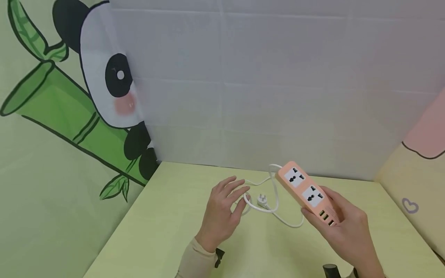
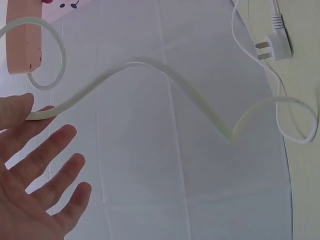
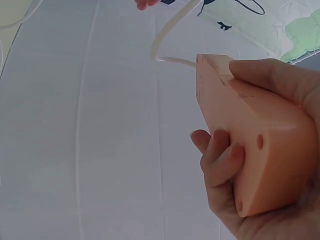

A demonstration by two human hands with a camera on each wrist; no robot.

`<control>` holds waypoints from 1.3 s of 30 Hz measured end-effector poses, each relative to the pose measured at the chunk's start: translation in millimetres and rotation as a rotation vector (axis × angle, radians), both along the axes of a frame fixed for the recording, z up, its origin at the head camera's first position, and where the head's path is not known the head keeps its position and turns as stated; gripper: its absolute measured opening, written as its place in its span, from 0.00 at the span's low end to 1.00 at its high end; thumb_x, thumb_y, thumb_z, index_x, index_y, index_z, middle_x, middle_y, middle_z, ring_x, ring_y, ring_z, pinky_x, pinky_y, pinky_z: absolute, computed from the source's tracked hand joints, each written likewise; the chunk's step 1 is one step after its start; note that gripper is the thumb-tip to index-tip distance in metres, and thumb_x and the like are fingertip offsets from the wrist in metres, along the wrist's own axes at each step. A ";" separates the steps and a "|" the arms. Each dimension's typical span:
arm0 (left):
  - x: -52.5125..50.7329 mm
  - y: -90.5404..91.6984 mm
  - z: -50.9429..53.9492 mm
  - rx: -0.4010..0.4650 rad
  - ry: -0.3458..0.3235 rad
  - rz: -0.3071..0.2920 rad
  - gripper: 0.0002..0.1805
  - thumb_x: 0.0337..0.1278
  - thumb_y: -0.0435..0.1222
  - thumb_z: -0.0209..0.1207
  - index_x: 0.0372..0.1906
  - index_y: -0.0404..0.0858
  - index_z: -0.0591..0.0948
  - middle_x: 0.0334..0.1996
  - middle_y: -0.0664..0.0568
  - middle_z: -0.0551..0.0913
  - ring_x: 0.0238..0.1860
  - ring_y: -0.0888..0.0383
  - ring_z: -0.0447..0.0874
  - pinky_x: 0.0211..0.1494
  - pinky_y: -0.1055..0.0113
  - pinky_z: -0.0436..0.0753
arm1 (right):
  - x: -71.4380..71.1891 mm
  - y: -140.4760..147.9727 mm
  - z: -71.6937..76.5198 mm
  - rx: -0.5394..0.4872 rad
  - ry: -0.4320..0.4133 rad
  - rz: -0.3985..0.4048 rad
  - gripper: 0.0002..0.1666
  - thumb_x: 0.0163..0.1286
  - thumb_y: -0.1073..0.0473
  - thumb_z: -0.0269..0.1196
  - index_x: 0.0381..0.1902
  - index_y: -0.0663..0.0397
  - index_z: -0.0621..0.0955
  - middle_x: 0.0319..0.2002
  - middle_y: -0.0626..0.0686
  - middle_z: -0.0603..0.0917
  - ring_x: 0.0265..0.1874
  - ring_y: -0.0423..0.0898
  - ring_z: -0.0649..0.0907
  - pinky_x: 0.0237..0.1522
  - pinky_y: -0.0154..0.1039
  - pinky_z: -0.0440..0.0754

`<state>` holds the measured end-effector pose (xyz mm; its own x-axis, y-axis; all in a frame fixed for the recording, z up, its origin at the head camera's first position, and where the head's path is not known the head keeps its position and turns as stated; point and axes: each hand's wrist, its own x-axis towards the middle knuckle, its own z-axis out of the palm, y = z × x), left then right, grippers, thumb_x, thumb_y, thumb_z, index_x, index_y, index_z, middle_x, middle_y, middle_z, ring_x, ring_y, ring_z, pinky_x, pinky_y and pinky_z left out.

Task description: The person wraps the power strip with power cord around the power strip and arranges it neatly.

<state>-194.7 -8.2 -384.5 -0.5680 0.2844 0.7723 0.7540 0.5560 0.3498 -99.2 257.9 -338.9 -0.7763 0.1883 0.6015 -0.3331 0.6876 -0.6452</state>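
Note:
An orange power strip (image 1: 305,188) with two white sockets and several USB ports is gripped by my right hand (image 1: 351,227), its thumb on one side and fingers curled under the back. In the right wrist view the strip's plain underside (image 3: 235,115) faces the camera. My left hand (image 1: 222,212) pinches the white power cord (image 2: 100,80) between thumb and index finger, the other fingers spread. The cord runs in loose loops from the strip's far end. Its white plug (image 1: 262,200) lies on the table between the hands, prongs pointing away.
The pale yellow table (image 1: 156,239) extends under both hands. A grey-white sheet (image 1: 271,77) rises behind its back edge. On the left stands a wall with a panda and bamboo picture (image 1: 83,123); a pink and cream panel (image 1: 413,177) is on the right.

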 end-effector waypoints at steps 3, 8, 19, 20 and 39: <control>0.2 -0.1 1.6 0.026 -0.010 -0.026 0.12 0.67 0.37 0.64 0.53 0.43 0.87 0.54 0.54 0.87 0.65 0.52 0.79 0.67 0.52 0.76 | 0.0 2.1 2.6 0.010 -0.021 0.006 0.36 0.48 0.64 0.82 0.56 0.44 0.84 0.32 0.37 0.85 0.19 0.36 0.77 0.22 0.27 0.73; -0.3 -1.1 6.4 0.044 -0.007 -0.044 0.12 0.68 0.35 0.63 0.52 0.41 0.87 0.49 0.55 0.89 0.60 0.55 0.83 0.67 0.54 0.76 | -3.1 5.3 6.6 0.035 -0.030 0.006 0.36 0.48 0.64 0.82 0.57 0.45 0.84 0.32 0.37 0.84 0.19 0.36 0.77 0.22 0.27 0.73; -0.4 -3.5 10.5 0.049 0.024 -0.059 0.12 0.64 0.34 0.65 0.52 0.42 0.87 0.46 0.55 0.90 0.47 0.58 0.87 0.61 0.58 0.80 | -12.8 11.0 2.4 0.048 -0.023 0.019 0.35 0.47 0.64 0.82 0.56 0.46 0.85 0.32 0.38 0.85 0.19 0.36 0.77 0.21 0.27 0.73; -0.2 -3.8 10.7 0.055 0.026 -0.061 0.12 0.64 0.34 0.65 0.51 0.42 0.87 0.45 0.55 0.89 0.46 0.58 0.87 0.60 0.59 0.81 | -13.5 11.5 1.9 0.051 -0.025 0.012 0.35 0.47 0.64 0.82 0.55 0.46 0.84 0.32 0.38 0.85 0.19 0.36 0.76 0.22 0.27 0.72; 8.2 -13.0 22.6 0.140 0.114 -0.155 0.11 0.61 0.34 0.68 0.47 0.44 0.89 0.29 0.57 0.84 0.32 0.60 0.76 0.44 0.63 0.80 | -21.9 14.1 -6.4 0.088 -0.046 0.013 0.34 0.49 0.62 0.82 0.56 0.49 0.84 0.33 0.49 0.87 0.21 0.35 0.76 0.23 0.26 0.72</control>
